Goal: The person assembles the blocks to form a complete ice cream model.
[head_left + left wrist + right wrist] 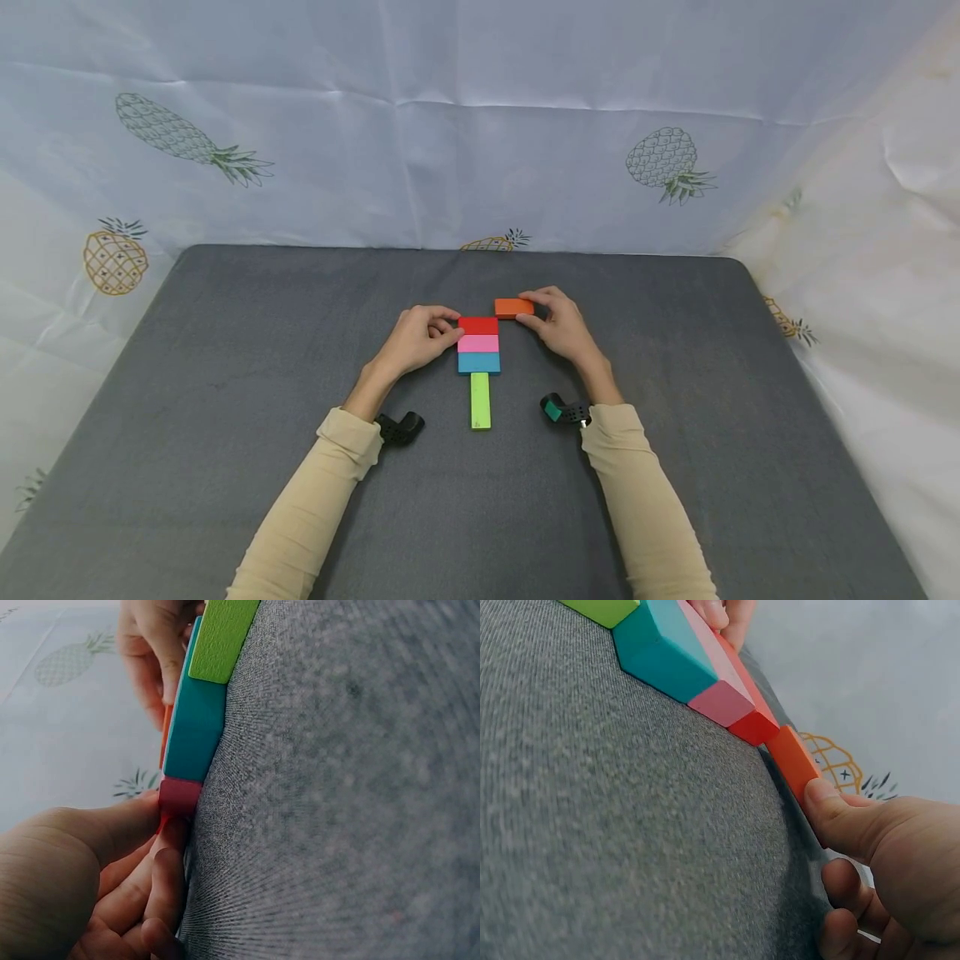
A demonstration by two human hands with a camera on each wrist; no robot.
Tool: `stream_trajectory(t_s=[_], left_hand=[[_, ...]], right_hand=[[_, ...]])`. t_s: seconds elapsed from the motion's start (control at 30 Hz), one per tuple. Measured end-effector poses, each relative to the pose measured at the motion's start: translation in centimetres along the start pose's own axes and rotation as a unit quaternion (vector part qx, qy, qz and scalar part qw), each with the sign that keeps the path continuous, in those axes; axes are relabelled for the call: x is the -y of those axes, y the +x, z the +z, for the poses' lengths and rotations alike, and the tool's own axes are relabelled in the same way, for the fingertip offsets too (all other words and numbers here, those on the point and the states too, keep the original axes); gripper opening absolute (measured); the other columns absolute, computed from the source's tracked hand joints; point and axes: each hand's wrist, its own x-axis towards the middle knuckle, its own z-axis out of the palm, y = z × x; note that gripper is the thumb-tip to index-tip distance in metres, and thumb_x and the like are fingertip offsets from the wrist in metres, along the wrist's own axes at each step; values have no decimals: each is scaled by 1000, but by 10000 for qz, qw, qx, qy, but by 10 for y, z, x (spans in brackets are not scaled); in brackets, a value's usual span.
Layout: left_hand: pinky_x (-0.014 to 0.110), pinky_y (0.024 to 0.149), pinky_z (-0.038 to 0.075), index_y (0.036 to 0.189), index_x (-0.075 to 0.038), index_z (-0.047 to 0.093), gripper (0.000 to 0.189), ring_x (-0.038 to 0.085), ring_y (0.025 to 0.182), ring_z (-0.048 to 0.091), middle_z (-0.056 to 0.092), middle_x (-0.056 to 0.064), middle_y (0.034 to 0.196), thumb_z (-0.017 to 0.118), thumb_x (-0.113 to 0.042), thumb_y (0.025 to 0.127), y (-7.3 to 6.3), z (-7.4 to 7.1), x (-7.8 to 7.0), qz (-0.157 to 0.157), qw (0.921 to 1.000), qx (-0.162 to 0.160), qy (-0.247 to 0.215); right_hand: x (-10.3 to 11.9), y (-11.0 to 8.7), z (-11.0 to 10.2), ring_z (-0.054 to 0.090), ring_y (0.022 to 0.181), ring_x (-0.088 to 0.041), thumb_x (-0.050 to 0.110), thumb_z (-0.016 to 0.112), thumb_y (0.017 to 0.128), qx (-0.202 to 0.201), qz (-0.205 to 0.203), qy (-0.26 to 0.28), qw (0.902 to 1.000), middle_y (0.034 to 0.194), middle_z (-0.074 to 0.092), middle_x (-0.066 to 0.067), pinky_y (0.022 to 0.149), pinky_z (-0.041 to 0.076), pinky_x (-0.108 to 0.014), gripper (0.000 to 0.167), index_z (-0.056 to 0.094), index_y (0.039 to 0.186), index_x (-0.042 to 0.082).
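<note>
Lying flat in a column are a red block (pixel 478 325), a pink block (pixel 478 343) and a blue block (pixel 478 362), long sides together. A lime green block (pixel 480 402) stands lengthwise below the blue one, like a stem. My left hand (pixel 422 337) holds the red block's left end between thumb and index finger, the thumb close to the pink block. Between thumb and fingers, my right hand (pixel 558 323) pinches an orange block (pixel 510 308) by its right end. That block's left end is at the red block's upper right corner, seen close in the right wrist view.
A dark grey cloth (pixel 225 400) covers the table, whose far edge meets a white pineapple-print curtain (pixel 450 167). Black wrist straps (pixel 401 428) show beneath both forearms, the right one with a green patch. Beige sleeves (pixel 300 508) reach to the wrists.
</note>
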Motion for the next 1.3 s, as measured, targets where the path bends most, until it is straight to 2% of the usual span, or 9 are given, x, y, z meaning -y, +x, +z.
stream_trajectory(t_s=[0.23,0.47,0.67,0.93,1.3], left_hand=[[21,64,47,124,6,69,32,7,62,58,77,17,94,70,-12,97,0,0,-1,7,10000,13,-20],[22,65,48,124,5,69,32,8,63,58,77,17,94,70,-12,97,1,0,-1,-14,10000,18,-27],[22,65,48,125,5,69,32,8,64,59,77,17,95,70,-12,97,1,0,-1,-86,10000,41,10],[21,62,47,124,5,69,32,8,63,58,77,16,93,70,-12,97,0,-1,-1,-103,9999,70,-7],[22,64,47,122,4,70,31,9,64,58,77,15,92,70,-13,97,0,-1,1,-95,9999,63,-56]], right_hand=[[4,1,4,51,84,-27,18,72,96,122,49,-107,9999,135,61,-18,74,39,-32,43,66,136,5],[9,3,8,58,104,-30,19,70,98,311,7,-293,9991,137,60,-18,79,41,-35,43,64,139,6],[13,3,7,56,94,-29,20,69,99,400,14,-392,9984,136,61,-18,74,39,-32,43,64,139,8],[15,3,9,59,110,-32,20,68,99,498,2,-428,9978,138,60,-17,81,43,-37,43,63,141,9],[15,3,10,56,100,-29,20,68,100,541,26,-392,9978,136,60,-17,76,39,-32,43,62,142,10]])
